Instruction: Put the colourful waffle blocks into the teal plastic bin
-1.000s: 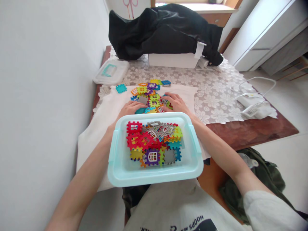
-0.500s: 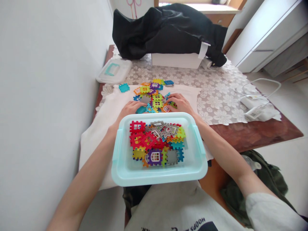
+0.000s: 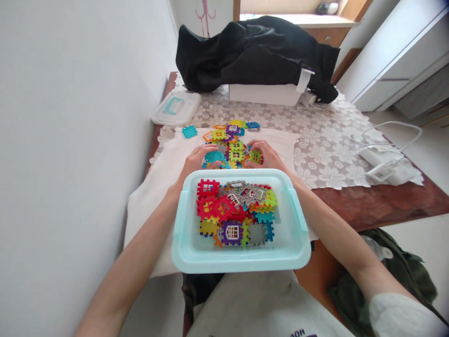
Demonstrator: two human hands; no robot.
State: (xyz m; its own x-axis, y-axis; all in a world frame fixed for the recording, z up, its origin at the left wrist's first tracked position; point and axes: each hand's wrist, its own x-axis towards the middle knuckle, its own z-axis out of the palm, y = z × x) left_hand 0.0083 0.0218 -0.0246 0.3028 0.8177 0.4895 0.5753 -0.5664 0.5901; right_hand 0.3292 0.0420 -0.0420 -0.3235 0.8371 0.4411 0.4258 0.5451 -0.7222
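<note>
With the pale-blue tub [image 3: 242, 263] as the clock's centre and 12 pointing away from the person, the clear lid [image 3: 189, 106] lies at 11 o'clock, off the tub, near the far left edge of the worktop [image 3: 354, 206]. A lone turquoise square [image 3: 190, 131] sits flat in the same direction, nearer in and apart from the pile.

Just beyond the tub's rim, also at 11, the left hand [image 3: 197, 160] is curled round turquoise pieces [image 3: 214, 157], with fingers on the far side and thumb on the near. These are squarish with toothed edges, so they have no marked long axis.

At 12 the loose pile [image 3: 236, 152] of mixed colours rests on the white cloth [image 3: 149, 224]. The tub stands closer to the person, its long axis running from 9 to 3, holding a heaped batch [image 3: 224, 208]: red towards 10, grey towards 12 and 1, a purple window piece [image 3: 232, 232] towards 7.

The work looks part-way along, I judge: one batch is in the tub, while a good many pieces remain out on the cloth.

Between 12 and 1 the right hand [image 3: 270, 158] bends round a lime-green piece [image 3: 257, 156] at the pile's right side; with the fingers so small and partly hidden, I cannot tell whether it pinches the piece or merely touches it.
</note>
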